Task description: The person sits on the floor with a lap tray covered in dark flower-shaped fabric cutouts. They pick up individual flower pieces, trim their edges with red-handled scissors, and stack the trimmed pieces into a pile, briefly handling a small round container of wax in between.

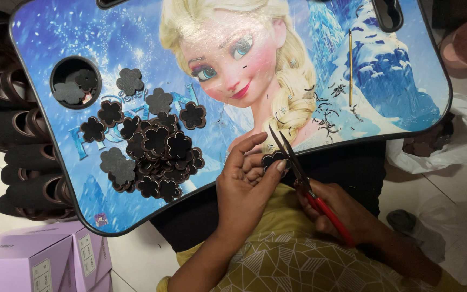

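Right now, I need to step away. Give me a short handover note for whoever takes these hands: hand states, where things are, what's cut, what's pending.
Left hand: fingers pinch a dark flower-shaped foam piece at the lap tray's near edge.
Right hand: grips red-handled scissors, blades open at that piece.
Done: a pile of cut flowers on the lap tray; a few more in its round cup hole.
Left: the held piece is still being trimmed. Offcut scraps lie near a thin yellow stick.

wear: yellow garment, white line pattern | arms: bare | sleeves: none
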### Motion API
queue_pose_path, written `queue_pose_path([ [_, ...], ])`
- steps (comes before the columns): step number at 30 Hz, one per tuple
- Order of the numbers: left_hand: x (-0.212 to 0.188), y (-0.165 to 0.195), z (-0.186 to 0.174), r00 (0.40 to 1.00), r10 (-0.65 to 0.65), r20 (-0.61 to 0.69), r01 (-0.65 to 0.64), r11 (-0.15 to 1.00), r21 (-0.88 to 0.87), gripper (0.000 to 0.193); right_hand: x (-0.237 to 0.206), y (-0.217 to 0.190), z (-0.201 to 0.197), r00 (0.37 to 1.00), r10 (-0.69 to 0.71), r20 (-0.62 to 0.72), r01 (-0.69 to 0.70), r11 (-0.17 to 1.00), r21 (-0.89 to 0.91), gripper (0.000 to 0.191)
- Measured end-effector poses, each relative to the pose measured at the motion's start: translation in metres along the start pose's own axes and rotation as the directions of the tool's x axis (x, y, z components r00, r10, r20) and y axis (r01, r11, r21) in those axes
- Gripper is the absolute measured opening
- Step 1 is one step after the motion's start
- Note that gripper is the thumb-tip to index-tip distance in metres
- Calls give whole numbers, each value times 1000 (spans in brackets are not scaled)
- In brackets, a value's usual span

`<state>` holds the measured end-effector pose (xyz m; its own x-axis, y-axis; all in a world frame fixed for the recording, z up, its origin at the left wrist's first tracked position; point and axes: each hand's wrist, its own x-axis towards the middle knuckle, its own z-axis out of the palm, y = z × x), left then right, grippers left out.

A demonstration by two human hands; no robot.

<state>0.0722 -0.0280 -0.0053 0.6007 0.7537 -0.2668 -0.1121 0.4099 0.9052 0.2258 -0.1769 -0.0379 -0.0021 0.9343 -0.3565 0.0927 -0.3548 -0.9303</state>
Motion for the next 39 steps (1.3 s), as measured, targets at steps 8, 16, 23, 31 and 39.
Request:
queue_pose_path([
  [8, -1, 1, -3, 999, 45, -5, -44, 997, 57, 51, -1, 2, -2, 1000, -6, 6, 6, 999, -36, 93],
  [16, 0, 0, -6, 997, 63, -33, -61, 996, 72, 52, -2, -3, -4, 999, 32, 14, -32, 999, 0, 95],
  [23, 3, -1, -8, 995, 67, -69, -63, 996, 56, 52, -1, -5, -5, 999, 34, 19, -32, 997, -74, 94],
  [31, 4, 2, -9, 995, 64, -79, -61, 997, 43, 52, -2, -7, -6, 997, 76, 14, -75, 996, -44, 94],
  [39, 4, 2, -10, 993, 75, -93, -71, 997, 44, 49, -2, -4, -10, 999, 43, 21, -41, 997, -63, 91],
])
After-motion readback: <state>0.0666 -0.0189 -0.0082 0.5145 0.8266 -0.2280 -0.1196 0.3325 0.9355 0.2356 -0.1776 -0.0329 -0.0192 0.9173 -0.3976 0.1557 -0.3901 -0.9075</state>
